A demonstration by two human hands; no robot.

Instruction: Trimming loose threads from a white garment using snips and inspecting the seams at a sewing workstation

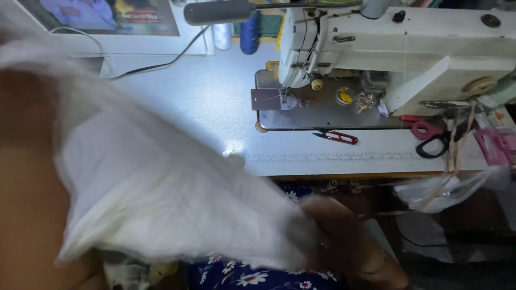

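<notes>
A large piece of white fabric (156, 182) is blurred with motion and fills the lower left of the view. My right hand (344, 236) grips its lower right corner, low in front of the table edge. My left arm (27, 177) runs up the far left edge, mostly behind the cloth, and the hand itself is hidden. A white sewing machine (387, 48) stands on the table at the upper right, its needle area (287, 96) over a metal plate.
Red thread snips (337, 137) lie in front of the machine plate. Scissors with red and black handles (430, 137) lie at the right. Thread spools (249, 32) stand behind. A cable (161, 64) crosses the light table (204, 102). A plastic bag (446, 188) hangs below.
</notes>
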